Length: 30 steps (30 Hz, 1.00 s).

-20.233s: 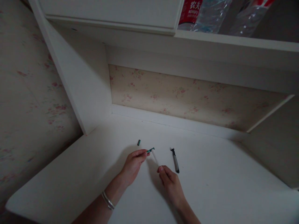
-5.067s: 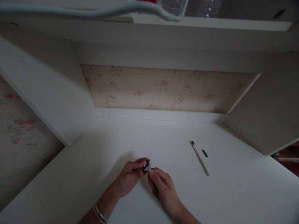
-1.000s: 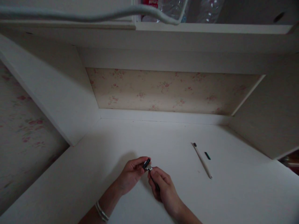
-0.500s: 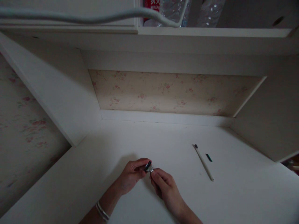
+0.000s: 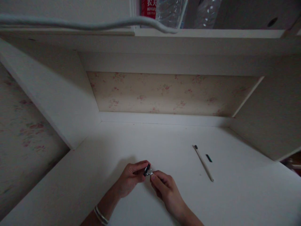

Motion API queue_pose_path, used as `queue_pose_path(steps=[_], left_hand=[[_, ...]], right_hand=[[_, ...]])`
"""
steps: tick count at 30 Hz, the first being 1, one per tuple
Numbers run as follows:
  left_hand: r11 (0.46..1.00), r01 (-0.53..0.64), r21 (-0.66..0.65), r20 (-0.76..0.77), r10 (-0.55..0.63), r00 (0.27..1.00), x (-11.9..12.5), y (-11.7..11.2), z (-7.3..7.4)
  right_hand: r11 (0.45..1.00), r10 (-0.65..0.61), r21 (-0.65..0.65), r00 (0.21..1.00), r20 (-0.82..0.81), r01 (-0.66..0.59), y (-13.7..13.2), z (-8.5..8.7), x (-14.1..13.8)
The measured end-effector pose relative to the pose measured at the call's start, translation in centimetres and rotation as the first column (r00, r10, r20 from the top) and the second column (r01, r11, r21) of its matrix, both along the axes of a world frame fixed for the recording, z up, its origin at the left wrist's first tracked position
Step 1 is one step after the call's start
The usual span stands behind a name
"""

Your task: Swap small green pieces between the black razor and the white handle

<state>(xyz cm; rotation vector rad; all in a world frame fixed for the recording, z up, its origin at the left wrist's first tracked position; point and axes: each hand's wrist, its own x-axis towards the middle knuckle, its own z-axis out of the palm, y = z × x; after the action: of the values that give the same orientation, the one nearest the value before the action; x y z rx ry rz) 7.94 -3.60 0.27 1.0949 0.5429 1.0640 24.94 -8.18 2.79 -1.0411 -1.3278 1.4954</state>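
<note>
Between my hands is a small black-and-silver piece (image 5: 147,169), a dark bar with a shiny metal part on its right; its exact kind is too small to make out. My left hand (image 5: 128,179) pinches the dark bar between thumb and fingers. My right hand (image 5: 166,188) is closed on the silver end, thumb on top. Both hands are held over the white desk, low in the middle of the view. To their right lies a toothbrush (image 5: 204,164) with a pale handle and dark bristles, its head pointing away. Beside it rests a short dark green-black strip (image 5: 208,158).
White side panels (image 5: 56,100) stand at both ends of the desk (image 5: 145,138). Overhead, a shelf (image 5: 199,33) holds clear plastic bottles (image 5: 169,12) and a red package (image 5: 148,8). A pale cable (image 5: 94,24) crosses in front of the shelf.
The view has shifted slightly. The piece has tilted a little between my hands, and its dark bar now looks more upright. Both hands keep their grip.
</note>
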Motion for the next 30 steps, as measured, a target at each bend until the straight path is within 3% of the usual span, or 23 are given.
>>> queue_pose_path(steps=[11, 17, 22, 27, 30], left_hand=[[0.995, -0.058, -0.083, -0.089, 0.051, 0.995, -0.1, 0.1, -0.2], [1.000, -0.010, 0.016, -0.197, 0.013, 0.980, -0.4, 0.1, 0.1], [1.000, -0.012, 0.010, -0.198, 0.014, 0.980, -0.7, 0.0, 0.2], [0.992, 0.085, 0.091, -0.244, -0.060, 0.968, -0.8, -0.1, 0.8], [0.994, 0.078, 0.073, -0.247, -0.057, 0.967, -0.9, -0.2, 0.6]], right_hand=[[1.000, 0.007, 0.020, 0.995, 0.104, -0.009, 0.2, 0.7, 0.5], [1.000, 0.020, 0.020, 0.992, 0.124, -0.023, 0.1, 0.9, 0.7], [0.997, 0.066, -0.048, 0.996, 0.064, -0.063, 0.3, 1.3, 0.9], [0.967, 0.198, -0.149, 0.977, -0.084, -0.209, 0.5, 2.0, 1.1], [0.948, 0.234, -0.175, 0.956, -0.177, -0.265, 0.5, 1.9, 1.1]])
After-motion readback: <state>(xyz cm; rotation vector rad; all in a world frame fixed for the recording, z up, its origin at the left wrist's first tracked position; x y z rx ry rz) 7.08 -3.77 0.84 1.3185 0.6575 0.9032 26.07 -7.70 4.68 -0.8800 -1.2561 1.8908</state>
